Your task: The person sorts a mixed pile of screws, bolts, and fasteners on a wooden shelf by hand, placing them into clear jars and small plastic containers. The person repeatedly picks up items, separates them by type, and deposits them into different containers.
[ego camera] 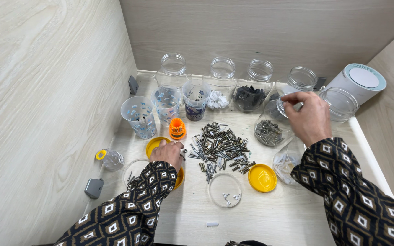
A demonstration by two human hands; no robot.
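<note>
A pile of metal screws [220, 148] lies in the middle of the pale wooden table [274, 214]. My left hand [168, 152] rests on the table at the pile's left edge, fingers curled over a yellow lid [153, 145]; whether it grips a screw I cannot tell. My right hand [308, 116] is raised over a clear jar holding screws [270, 130], thumb and fingers pinched together; what they pinch is too small to see. Both arms wear dark sleeves with a diamond pattern.
Several clear jars [222, 75] line the back, some holding white or black parts. Three plastic cups [138, 116] stand at left beside an orange ridged piece [177, 128]. A yellow lid [261, 177], a clear lid [225, 189] and a white cylinder device [360, 82] are nearby.
</note>
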